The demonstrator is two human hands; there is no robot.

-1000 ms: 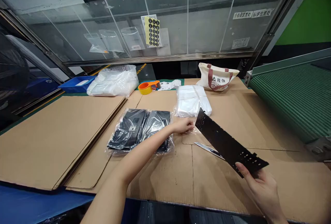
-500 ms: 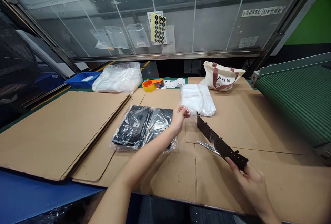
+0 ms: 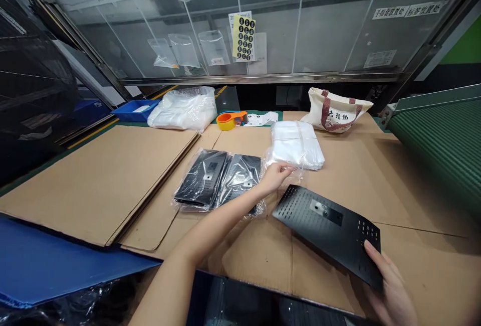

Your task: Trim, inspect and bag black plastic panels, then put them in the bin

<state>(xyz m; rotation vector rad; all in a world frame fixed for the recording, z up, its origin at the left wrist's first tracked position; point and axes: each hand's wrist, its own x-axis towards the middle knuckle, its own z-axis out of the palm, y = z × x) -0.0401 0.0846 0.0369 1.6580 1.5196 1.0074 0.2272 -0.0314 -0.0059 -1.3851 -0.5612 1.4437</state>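
My right hand (image 3: 393, 286) grips a thin black panel (image 3: 323, 238) by its right end. Slots pierce the panel, and a small shiny plate lies near its upper middle; its broad face is tilted up toward me. With its fingertips pinched, my left hand (image 3: 276, 176) holds the edge of a clear plastic bag (image 3: 299, 175) in front of a stack of white plastic bags (image 3: 296, 140). To the left of that hand, black panels in clear wrapping (image 3: 203, 178) lie in two side-by-side piles, the right one partly hidden by my left forearm.
Cardboard sheets (image 3: 93, 175) are stacked at the left. Along the back stand a blue tray (image 3: 133, 111), a plastic-wrapped bundle (image 3: 184, 108), an orange tape dispenser (image 3: 227, 121) and a canvas bag (image 3: 338, 110). A green conveyor belt (image 3: 443, 135) borders the right.
The black panel has turned from edge-on to broad face up in my right hand. My left hand has drawn the clear bag slightly toward me. The view has swung a little left.
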